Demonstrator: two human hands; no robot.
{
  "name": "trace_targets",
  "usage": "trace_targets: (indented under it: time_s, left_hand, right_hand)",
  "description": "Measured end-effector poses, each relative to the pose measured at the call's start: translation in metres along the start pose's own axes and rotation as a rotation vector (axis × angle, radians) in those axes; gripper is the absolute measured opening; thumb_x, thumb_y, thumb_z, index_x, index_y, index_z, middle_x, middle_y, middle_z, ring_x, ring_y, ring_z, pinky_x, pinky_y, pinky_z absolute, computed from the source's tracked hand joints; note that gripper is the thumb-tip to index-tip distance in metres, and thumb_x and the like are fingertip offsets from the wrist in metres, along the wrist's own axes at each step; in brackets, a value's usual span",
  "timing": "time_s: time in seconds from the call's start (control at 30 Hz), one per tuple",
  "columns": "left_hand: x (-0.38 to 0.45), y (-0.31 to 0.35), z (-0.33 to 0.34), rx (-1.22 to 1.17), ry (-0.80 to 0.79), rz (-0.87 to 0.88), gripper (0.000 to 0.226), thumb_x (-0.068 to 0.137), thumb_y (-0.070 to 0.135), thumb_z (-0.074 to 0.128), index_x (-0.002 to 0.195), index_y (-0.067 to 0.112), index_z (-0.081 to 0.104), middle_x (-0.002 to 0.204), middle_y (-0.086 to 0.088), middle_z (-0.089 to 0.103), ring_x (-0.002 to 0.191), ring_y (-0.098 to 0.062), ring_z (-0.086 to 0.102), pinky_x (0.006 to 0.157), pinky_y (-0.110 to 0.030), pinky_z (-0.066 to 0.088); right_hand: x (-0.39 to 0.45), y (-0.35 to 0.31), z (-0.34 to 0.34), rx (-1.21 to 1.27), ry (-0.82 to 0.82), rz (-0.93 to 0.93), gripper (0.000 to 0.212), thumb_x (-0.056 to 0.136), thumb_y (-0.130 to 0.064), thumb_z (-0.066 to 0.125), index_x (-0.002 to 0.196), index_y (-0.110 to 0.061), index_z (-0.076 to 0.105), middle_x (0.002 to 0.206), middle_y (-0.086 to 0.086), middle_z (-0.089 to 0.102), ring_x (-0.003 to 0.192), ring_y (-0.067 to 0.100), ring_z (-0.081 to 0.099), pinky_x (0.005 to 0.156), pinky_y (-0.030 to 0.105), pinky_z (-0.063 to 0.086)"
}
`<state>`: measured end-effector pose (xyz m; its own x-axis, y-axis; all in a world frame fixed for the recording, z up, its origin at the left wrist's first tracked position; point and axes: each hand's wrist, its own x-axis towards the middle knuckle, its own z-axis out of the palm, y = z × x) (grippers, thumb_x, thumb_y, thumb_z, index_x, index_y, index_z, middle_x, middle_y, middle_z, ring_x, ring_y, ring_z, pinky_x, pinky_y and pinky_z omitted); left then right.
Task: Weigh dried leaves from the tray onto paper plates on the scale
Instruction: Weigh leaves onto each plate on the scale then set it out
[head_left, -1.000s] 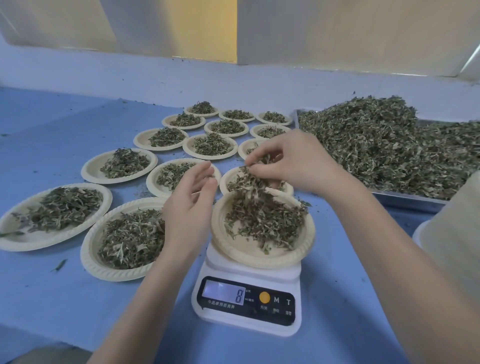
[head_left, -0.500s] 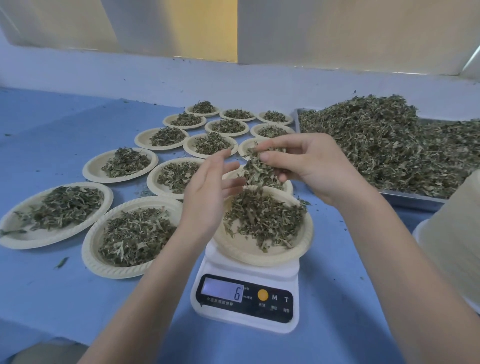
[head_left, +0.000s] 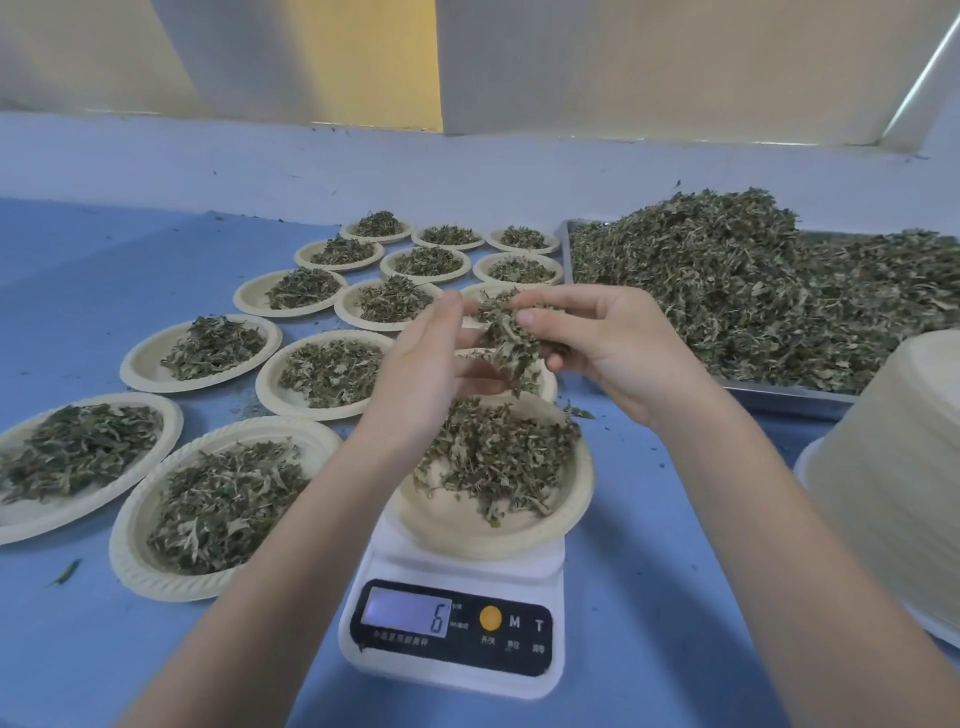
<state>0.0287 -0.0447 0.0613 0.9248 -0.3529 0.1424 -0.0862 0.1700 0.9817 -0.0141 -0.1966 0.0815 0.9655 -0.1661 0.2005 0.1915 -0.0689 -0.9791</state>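
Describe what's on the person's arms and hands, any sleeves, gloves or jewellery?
Both forearms are bare for as far as the frame shows them, with no sleeve edge in view. The left hand and the right hand wear no gloves. No ring, watch, bracelet or wristband shows on either one. The nails that can be seen look short and unpainted.
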Motion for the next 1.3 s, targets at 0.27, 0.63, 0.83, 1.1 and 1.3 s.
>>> trace_targets:
  time_s: [0.27, 0.63, 0.83, 1.1, 1.3]
  left_hand:
    - [0.006, -0.003, -0.001, 0.195, 0.017, 0.022, 0.039, 0.101, 0.042, 0.031, 0.104, 0.022, 0.064, 0.094, -0.002, 0.073, 0.076, -0.011, 0.069, 0.063, -0.023, 0.052]
    - [-0.002, 0.001, -0.02, 0.194, 0.078, 0.067, 0.036, 0.1, 0.037, 0.037, 0.096, 0.021, 0.07, 0.087, 0.002, 0.074, 0.087, -0.012, 0.069, 0.079, -0.027, 0.05]
    - [-0.009, 0.0, -0.026, 0.198, 0.047, 0.083, 0.029, 0.099, 0.021, 0.042, 0.089, 0.027, 0.069, 0.083, 0.004, 0.072, 0.082, -0.012, 0.067, 0.084, -0.032, 0.052]
    - [-0.018, 0.001, -0.027, 0.24, 0.033, 0.104, 0.031, 0.099, 0.017, 0.042, 0.087, 0.028, 0.068, 0.078, 0.008, 0.07, 0.079, -0.007, 0.066, 0.075, -0.024, 0.052]
    - [-0.024, -0.002, -0.032, 0.245, 0.053, 0.098, 0.03, 0.099, 0.016, 0.041, 0.089, 0.023, 0.069, 0.079, 0.005, 0.068, 0.077, -0.008, 0.064, 0.074, -0.023, 0.05]
  right_hand:
    - [-0.007, -0.007, 0.003, -0.336, -0.162, -0.117, 0.009, 0.076, -0.019, 0.077, 0.085, -0.019, 0.075, 0.076, -0.005, 0.07, 0.06, 0.009, 0.056, 0.046, 0.018, 0.047]
    - [-0.003, -0.008, 0.024, -0.4, -0.15, -0.104, 0.011, 0.084, -0.007, 0.071, 0.089, -0.016, 0.074, 0.053, -0.003, 0.062, 0.042, 0.008, 0.055, 0.044, 0.014, 0.043]
    - [-0.003, -0.005, 0.029, -0.294, -0.131, -0.144, 0.015, 0.082, 0.0, 0.07, 0.095, -0.006, 0.074, 0.062, 0.004, 0.068, 0.045, 0.006, 0.055, 0.05, 0.014, 0.046]
    - [-0.006, 0.003, 0.033, -0.333, -0.134, -0.145, 0.014, 0.082, -0.002, 0.07, 0.092, -0.012, 0.073, 0.053, -0.006, 0.064, 0.045, 0.006, 0.056, 0.053, 0.016, 0.049]
    - [-0.009, 0.009, 0.036, -0.342, -0.145, -0.143, 0.015, 0.082, -0.006, 0.072, 0.088, -0.02, 0.075, 0.057, 0.0, 0.066, 0.05, 0.013, 0.059, 0.057, 0.02, 0.05]
